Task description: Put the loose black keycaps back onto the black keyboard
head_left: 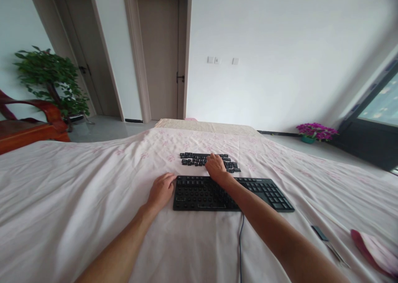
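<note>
A black keyboard [200, 198] lies on the cloth in front of me, many of its left and middle keys stripped of their caps. The number keys at its right still carry caps. My left hand [161, 188] rests flat beside the keyboard's left top corner, fingers stretched out. Past the keyboard's far edge, loose black keycaps [190, 162] lie in rough rows. My right hand [215, 167] reaches over the keyboard into these keycaps, its fingers bent down and together. Whatever is between those fingertips is hidden.
A pale flowered cloth [149, 241] covers the surface. The keyboard's cable [240, 245] runs toward me. At right lie a dark-handled tool with a thin metal end [328, 243] and a pink-and-white cloth [374, 252]. A wooden chair [37, 125] stands at left.
</note>
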### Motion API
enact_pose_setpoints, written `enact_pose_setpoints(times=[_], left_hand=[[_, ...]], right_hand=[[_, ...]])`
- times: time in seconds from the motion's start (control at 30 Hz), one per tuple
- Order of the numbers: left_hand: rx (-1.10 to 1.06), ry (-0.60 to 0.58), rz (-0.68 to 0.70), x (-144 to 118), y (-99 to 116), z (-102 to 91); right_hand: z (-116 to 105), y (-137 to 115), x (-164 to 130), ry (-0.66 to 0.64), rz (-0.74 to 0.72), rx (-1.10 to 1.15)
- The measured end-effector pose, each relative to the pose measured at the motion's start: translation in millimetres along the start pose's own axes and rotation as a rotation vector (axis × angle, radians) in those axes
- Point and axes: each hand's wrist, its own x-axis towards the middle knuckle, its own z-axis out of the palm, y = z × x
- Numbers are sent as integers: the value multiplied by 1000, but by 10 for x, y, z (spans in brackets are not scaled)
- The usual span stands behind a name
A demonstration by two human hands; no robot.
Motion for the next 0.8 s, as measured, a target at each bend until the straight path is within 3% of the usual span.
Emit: enact_pose_setpoints(times=[0.2, 0.37, 0.57, 0.8], left_hand=[[-11, 2, 0, -3, -10, 3], [-21, -6, -11, 0, -2, -5], [-40, -13, -8, -7, 11, -12], [-45, 3, 14, -11, -16, 12]], right_hand=[[-81, 21, -30, 25, 31, 24], [-195, 72, -301, 115, 81, 132], [-238, -35, -725, 126, 15, 263], [-228, -148, -829, 155, -56, 166]])
